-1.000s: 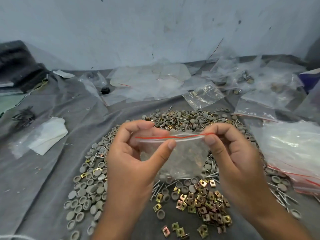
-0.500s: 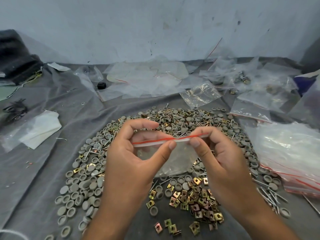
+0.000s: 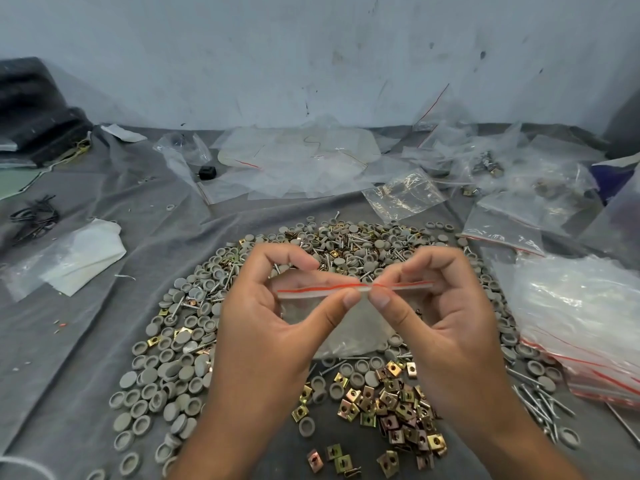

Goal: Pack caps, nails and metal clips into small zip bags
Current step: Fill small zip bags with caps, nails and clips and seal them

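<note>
A small clear zip bag [image 3: 349, 327] with a red seal line hangs upright between both hands above the pile. My left hand [image 3: 266, 327] pinches the seal strip near its middle, thumb in front and forefinger behind. My right hand [image 3: 440, 327] pinches the strip right beside the left thumb, so the two thumbs almost touch. Grey round caps [image 3: 162, 375] lie spread on the grey cloth below and to the left. Brass-coloured metal clips [image 3: 391, 407] are heaped in front. Silver nails [image 3: 540, 407] lie at the right. What the bag contains is unclear.
A stack of empty zip bags [image 3: 588, 327] lies at the right. Loose clear bags [image 3: 298, 164] and some filled ones [image 3: 488, 164] litter the back by the wall. A white packet [image 3: 79, 258] lies left, black wires [image 3: 34, 216] and dark fabric [image 3: 31, 109] far left.
My right thumb and forefinger have slid left along the seal strip, from its right end to the middle beside the left thumb. The left hand has kept its pinch.
</note>
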`<move>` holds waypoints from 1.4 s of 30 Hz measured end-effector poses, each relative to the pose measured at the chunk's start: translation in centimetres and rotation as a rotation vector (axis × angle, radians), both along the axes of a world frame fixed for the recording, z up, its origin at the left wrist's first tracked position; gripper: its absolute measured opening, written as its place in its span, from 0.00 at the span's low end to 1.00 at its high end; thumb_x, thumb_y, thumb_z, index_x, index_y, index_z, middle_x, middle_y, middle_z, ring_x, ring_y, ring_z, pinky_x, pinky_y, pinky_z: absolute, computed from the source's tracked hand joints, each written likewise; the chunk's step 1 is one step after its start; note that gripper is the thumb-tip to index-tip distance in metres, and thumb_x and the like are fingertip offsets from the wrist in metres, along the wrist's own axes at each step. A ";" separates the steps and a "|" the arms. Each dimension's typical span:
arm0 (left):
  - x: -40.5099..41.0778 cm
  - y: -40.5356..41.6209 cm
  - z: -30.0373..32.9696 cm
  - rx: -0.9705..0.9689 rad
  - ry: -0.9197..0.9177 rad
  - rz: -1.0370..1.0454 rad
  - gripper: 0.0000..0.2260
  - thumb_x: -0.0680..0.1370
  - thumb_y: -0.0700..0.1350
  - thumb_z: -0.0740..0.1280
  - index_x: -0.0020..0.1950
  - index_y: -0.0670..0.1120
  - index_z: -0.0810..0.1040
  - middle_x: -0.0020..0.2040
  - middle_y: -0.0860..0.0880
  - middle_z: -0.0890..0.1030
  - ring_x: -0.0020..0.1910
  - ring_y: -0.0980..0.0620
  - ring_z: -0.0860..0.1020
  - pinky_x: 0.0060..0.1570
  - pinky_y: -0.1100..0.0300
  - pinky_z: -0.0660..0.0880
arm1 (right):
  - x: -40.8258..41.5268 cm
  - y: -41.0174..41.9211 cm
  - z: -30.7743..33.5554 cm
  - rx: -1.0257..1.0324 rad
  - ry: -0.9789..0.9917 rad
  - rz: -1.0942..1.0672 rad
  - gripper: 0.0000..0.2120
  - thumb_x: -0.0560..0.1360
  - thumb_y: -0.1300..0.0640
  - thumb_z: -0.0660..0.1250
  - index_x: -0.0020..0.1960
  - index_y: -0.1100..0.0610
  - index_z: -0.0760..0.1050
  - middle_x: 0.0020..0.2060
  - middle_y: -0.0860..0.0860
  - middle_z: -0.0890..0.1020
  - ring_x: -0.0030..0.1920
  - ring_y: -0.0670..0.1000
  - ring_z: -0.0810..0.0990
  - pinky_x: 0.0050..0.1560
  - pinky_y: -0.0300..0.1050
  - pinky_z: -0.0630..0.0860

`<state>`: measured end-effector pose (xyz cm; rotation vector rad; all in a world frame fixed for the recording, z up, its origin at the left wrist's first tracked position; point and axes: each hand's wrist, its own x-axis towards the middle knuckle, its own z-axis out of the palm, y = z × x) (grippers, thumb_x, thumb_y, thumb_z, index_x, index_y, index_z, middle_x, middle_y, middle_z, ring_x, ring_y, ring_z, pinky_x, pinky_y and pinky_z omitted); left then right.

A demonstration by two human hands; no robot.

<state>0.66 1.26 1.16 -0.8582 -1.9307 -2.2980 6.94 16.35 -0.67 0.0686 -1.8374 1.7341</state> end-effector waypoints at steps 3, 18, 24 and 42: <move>-0.5 -0.2 -0.1 0.039 -0.036 0.051 0.16 0.70 0.49 0.79 0.51 0.54 0.75 0.49 0.47 0.87 0.47 0.47 0.86 0.42 0.61 0.81 | -0.1 0.6 0.1 -0.120 0.018 -0.036 0.12 0.72 0.53 0.77 0.50 0.44 0.76 0.46 0.51 0.85 0.47 0.47 0.84 0.46 0.36 0.80; -0.9 -0.4 -0.2 0.125 -0.124 0.079 0.16 0.63 0.45 0.78 0.42 0.53 0.74 0.36 0.50 0.82 0.37 0.54 0.83 0.37 0.65 0.79 | 0.0 2.0 0.4 -0.182 -0.040 -0.042 0.11 0.69 0.51 0.75 0.49 0.43 0.77 0.46 0.54 0.86 0.46 0.48 0.85 0.45 0.38 0.81; -0.8 -0.3 0.0 0.042 -0.082 0.030 0.19 0.68 0.47 0.81 0.50 0.58 0.74 0.48 0.46 0.87 0.44 0.49 0.85 0.38 0.63 0.80 | 0.1 1.6 0.4 -0.157 -0.017 -0.016 0.09 0.73 0.49 0.76 0.50 0.41 0.78 0.47 0.50 0.85 0.48 0.47 0.83 0.49 0.38 0.79; -0.1 0.2 -0.4 -0.047 0.046 0.015 0.19 0.70 0.49 0.78 0.54 0.58 0.72 0.49 0.49 0.87 0.50 0.49 0.85 0.44 0.63 0.80 | 0.1 0.7 -0.3 -0.011 0.000 -0.022 0.13 0.76 0.51 0.73 0.57 0.43 0.74 0.50 0.52 0.85 0.52 0.51 0.84 0.51 0.38 0.79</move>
